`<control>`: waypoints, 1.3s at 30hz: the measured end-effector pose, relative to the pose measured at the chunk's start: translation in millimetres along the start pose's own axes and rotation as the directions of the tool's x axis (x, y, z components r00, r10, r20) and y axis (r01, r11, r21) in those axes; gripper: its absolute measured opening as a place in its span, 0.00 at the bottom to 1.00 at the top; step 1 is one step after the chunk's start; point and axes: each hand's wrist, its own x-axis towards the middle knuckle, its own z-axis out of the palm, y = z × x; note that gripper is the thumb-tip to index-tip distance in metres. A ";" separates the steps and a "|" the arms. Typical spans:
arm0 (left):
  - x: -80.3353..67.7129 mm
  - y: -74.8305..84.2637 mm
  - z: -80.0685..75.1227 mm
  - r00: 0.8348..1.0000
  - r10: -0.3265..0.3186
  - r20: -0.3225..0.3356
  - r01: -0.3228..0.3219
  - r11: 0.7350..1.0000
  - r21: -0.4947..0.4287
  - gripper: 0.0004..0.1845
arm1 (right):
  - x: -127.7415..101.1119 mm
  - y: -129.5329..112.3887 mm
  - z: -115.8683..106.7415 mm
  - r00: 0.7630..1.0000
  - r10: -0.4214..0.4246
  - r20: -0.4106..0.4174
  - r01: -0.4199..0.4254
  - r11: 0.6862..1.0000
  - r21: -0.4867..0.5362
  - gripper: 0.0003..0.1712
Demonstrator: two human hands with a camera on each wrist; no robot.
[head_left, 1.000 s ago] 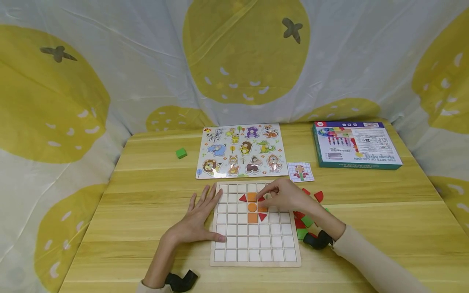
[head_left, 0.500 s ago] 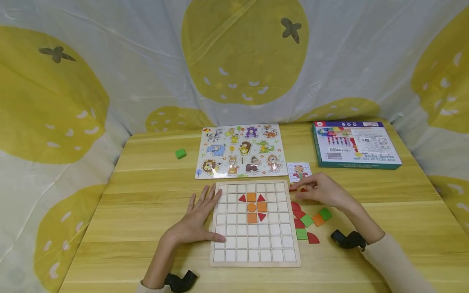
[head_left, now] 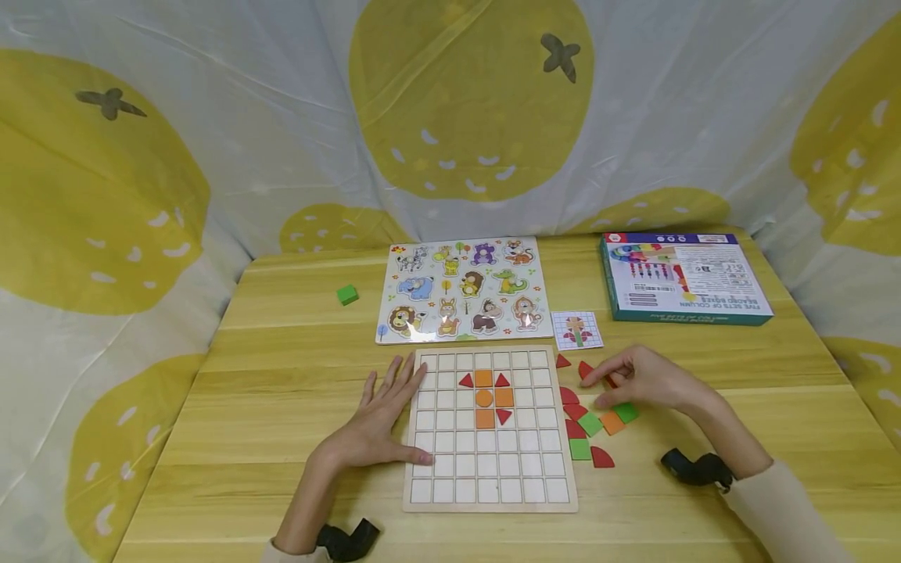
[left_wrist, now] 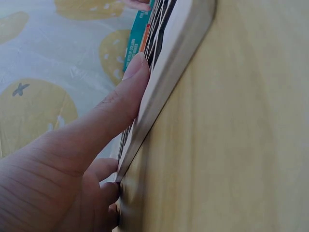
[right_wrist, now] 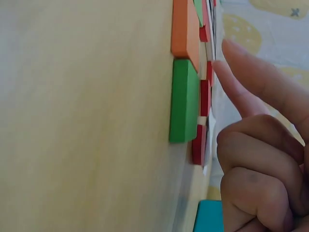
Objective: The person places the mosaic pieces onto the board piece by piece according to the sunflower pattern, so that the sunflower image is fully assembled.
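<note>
My left hand [head_left: 380,422] lies spread at the left edge of a wooden grid board [head_left: 464,467]. Its thumb [left_wrist: 130,82] rests on the board's face in the left wrist view. Orange pieces, among them a round one [head_left: 484,399], and three red triangles, one of them the lower triangle [head_left: 503,417], sit in the upper grid cells. Right of the board, my right hand [head_left: 651,379] hovers over loose pieces, thumb and index finger apart with nothing between them. Below its fingertips are a red piece [head_left: 586,369] and a green square [right_wrist: 184,101]; another red piece is partly hidden by the fingers.
More loose pieces, including an orange square [head_left: 612,423] and a red quarter circle [head_left: 601,457], lie along the board's right side. Behind are an animal puzzle [head_left: 461,270], a pattern card [head_left: 579,330] and a boxed toy [head_left: 690,277]. A green block [head_left: 347,295] sits at back left.
My right hand has left the grid, where a red triangle now shows in the upper right cell. It passed over the red pieces near the card, then shifted right. The left hand stays still.
</note>
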 end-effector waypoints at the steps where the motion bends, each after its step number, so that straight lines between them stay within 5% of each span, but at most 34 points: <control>1: 0.0 -0.2 0.1 1.000 0.000 -0.001 0.000 1.000 0.001 0.70 | -1.4 1.6 -0.3 1.000 -0.003 0.017 0.003 1.000 0.000 0.18; 14: 0.3 1.2 -0.1 1.000 0.007 -0.004 -0.007 1.000 0.002 0.70 | -10.0 15.5 -1.9 0.985 -0.047 0.166 0.043 0.999 0.027 0.15; 39: -0.2 2.8 -1.3 1.000 0.016 -0.010 -0.016 1.000 -0.014 0.69 | -8.6 8.9 -0.9 1.000 -0.013 -0.015 0.012 0.999 -0.030 0.19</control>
